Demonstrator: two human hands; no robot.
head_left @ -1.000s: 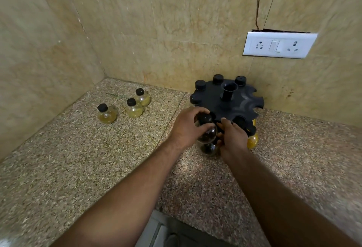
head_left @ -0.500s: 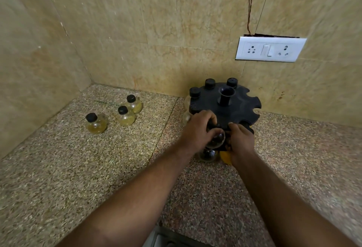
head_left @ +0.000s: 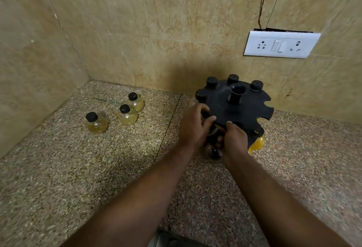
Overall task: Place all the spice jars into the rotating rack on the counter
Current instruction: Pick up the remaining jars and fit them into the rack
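A speckled granite bench (head_left: 58, 168) runs into a corner of beige tiled walls. At the near rim of the black rack (head_left: 242, 107), the fingers (head_left: 210, 118) of the left hand (head_left: 193, 127) curl round something at a slot; a glint of clear glass shows between the hands, but the thing held is mostly hidden, so I cannot tell for sure that it is a jar. The right hand (head_left: 234, 139) is clenched just beside it, thumb on the rack's top edge; what it grips is hidden. Below the hands a dark jar (head_left: 214, 153) shows under the rack, and a yellow jar (head_left: 257, 144) to the right. Four black caps stand in the rack's far slots. Well apart on the left, three jars (head_left: 125, 114) of yellowish contents stand upright on the bench. A white socket plate (head_left: 280, 45) is on the wall.
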